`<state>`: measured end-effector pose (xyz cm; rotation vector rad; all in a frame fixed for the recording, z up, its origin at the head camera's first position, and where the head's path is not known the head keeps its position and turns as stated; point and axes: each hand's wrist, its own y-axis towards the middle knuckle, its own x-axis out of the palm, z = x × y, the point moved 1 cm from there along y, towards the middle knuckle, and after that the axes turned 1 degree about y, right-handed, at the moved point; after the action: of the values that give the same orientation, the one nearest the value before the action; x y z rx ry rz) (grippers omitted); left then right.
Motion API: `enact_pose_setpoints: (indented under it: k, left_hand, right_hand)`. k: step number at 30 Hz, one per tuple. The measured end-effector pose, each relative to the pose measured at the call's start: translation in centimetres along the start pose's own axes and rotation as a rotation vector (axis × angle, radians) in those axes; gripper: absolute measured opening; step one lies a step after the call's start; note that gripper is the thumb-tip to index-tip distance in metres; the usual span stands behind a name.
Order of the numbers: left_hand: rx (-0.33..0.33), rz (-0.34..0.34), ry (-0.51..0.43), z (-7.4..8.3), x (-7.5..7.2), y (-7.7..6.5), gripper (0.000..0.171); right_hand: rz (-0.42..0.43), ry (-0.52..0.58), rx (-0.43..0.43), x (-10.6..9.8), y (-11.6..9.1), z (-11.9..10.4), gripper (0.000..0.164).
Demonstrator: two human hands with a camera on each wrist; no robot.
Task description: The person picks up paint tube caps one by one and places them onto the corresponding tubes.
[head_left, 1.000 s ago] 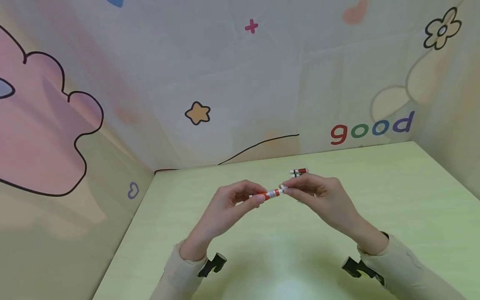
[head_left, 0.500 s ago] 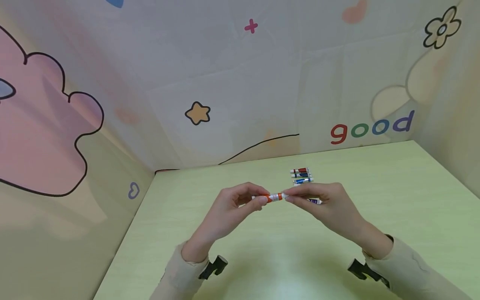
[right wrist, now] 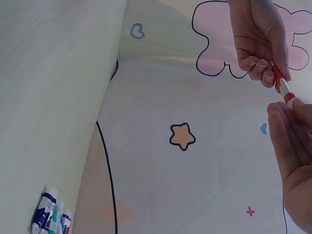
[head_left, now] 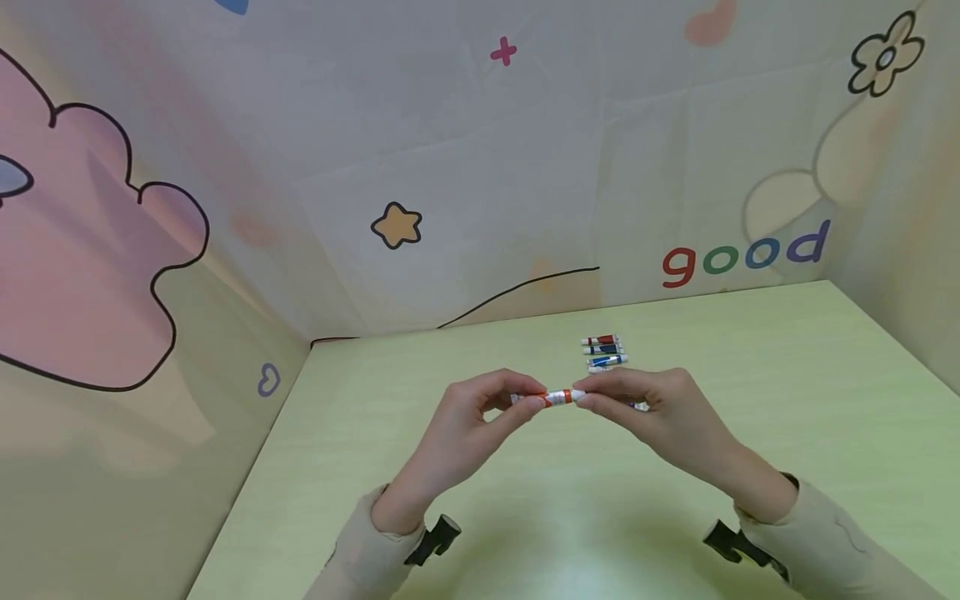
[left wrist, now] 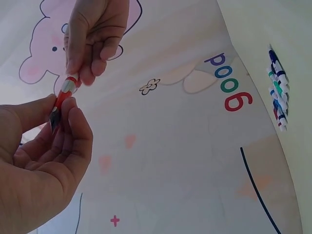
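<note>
A small paint tube (head_left: 557,399), orange-red and silver, is held level above the table between both hands. My left hand (head_left: 476,429) pinches its body near the flat crimped end, thumb against fingers; the left wrist view shows that dark end of the tube (left wrist: 55,117) poking out below the fingertips. At the other end, my right hand (head_left: 671,421) pinches the white cap (head_left: 577,395) between thumb and forefinger. The cap sits in line with the tube, over its nozzle end. Fingertips partly cover the cap in the right wrist view, where the orange tube body (right wrist: 281,84) shows.
Several paint tubes lie side by side on the pale green table (head_left: 420,533) behind the right hand, among them a red tube (head_left: 600,340) and a blue tube (head_left: 609,361). A green-marked tube (left wrist: 278,87) shows in the left wrist view. A printed cloth wall (head_left: 480,167) encloses the back and sides.
A second ago the right hand held the cap tilted at the bare nozzle; now it is lined up over the nozzle. Both hands have shifted slightly right and toward the body with the tube.
</note>
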<state>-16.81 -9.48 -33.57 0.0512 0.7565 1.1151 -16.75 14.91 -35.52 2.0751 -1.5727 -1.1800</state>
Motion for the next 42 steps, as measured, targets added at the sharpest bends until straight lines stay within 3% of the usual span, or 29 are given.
enact_pose_setpoints:
  k: [11, 17, 22, 24, 29, 35, 39, 42]
  left_hand:
    - [0.075, 0.024, 0.024, 0.4, 1.4, 0.2, 0.017]
    - [0.073, 0.033, 0.020, 0.6, 1.8, 0.4, 0.015]
    - [0.052, -0.004, -0.008, 0.4, 1.8, 0.4, 0.016]
    - [0.033, -0.019, -0.021, 0.3, 1.6, 0.4, 0.016]
    - [-0.021, -0.050, -0.061, 0.0, 1.1, 0.3, 0.016]
    - [-0.069, -0.083, -0.095, -0.1, 0.9, 0.2, 0.015]
    - [-0.065, -0.097, -0.101, -0.2, 1.0, 0.2, 0.016]
    - [-0.065, -0.101, -0.101, -0.2, 1.0, 0.3, 0.015]
  right_hand:
    - [-0.032, 0.017, 0.079, 0.4, -0.2, 0.5, 0.015]
    - [-0.026, 0.026, 0.095, 0.6, -0.3, 0.6, 0.024]
    - [-0.024, -0.016, 0.083, 0.5, -0.6, 0.7, 0.026]
    - [-0.014, -0.067, 0.050, 0.3, -0.7, 0.8, 0.025]
    - [0.003, -0.164, -0.079, -0.7, -1.0, 1.2, 0.004]
    - [0.000, -0.167, -0.322, -1.2, -0.7, 1.2, 0.031]
    - [0.018, -0.157, -0.425, -1.1, -0.4, 1.1, 0.029]
    - [0.027, -0.144, -0.452, -1.0, -0.3, 0.9, 0.028]
